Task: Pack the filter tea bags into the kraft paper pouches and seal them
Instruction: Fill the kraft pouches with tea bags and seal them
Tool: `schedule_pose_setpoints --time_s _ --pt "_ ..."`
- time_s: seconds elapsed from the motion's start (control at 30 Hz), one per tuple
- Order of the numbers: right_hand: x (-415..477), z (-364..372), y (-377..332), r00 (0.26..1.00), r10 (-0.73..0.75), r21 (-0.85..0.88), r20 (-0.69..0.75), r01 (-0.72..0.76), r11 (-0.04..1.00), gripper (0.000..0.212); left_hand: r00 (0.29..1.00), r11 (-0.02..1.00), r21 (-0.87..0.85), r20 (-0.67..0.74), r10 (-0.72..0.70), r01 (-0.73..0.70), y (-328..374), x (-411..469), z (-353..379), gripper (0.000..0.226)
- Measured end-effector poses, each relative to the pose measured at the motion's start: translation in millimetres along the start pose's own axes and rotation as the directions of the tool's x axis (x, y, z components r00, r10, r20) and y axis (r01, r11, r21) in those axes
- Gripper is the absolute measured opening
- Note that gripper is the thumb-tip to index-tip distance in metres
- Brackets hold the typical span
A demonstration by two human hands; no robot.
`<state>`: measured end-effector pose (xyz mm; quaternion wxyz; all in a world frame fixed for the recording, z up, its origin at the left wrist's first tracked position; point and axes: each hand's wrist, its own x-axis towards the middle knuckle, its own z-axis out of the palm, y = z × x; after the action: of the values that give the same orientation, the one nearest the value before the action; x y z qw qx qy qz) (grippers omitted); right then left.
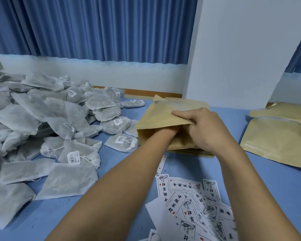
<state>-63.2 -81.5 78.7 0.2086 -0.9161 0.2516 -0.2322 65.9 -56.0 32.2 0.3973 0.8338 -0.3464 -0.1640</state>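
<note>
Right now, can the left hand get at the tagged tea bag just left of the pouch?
Probably not yet: the left hand is buried in the kraft pouch, which the right hand holds open. Once withdrawn, its way looks free: the tagged tea bag lies uncovered beside the pouch mouth.

The light in here is soft, even and cool, with a bluish cast. The blue curtain (94, 28) shows brighter in its middle folds than at the left. Shadows are faint and sit close under things, so the light comes from above: a pale one lies on the blue table (276, 180) beneath the left forearm (129, 171), and the kraft paper pouch (156, 117) is dim inside its mouth. Glare is only a mild sheen on the pouches at the right (276, 136). The wide lens makes the white pillar (241, 49) lean. The filter tea bags (33, 110) smear soft at the far left, while the printed labels (189, 193) read crisp
</note>
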Motion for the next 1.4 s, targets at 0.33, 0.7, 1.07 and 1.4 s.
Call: schedule_pose_setpoints --time_s 0.33,0.7,1.07,1.4 --pt "-3 1 4 0.951 0.066 -0.028 -0.304 -0.078 0.997 0.056 0.811 0.873 0.076 -0.340 0.476 -0.481 0 -92 7 0.025" --pt "-25 -6 -18 0.918 -0.131 -0.016 -0.375 0.135 0.991 0.063 0.991 0.107 -0.986 0.130 0.035 0.126 -46 -145 10 0.083" --pt "-119 25 36 0.920 0.035 0.315 -0.391 0.098 0.944 0.035 0.975 -0.036 -0.991 0.135 -0.179 0.130 -52 -148 4 0.037" --pt "-128 13 57 0.848 0.415 0.908 0.329 -0.405 0.108 0.028 0.991 0.309 -0.942 0.110 -0.078 0.129 -61 -158 9 0.072"
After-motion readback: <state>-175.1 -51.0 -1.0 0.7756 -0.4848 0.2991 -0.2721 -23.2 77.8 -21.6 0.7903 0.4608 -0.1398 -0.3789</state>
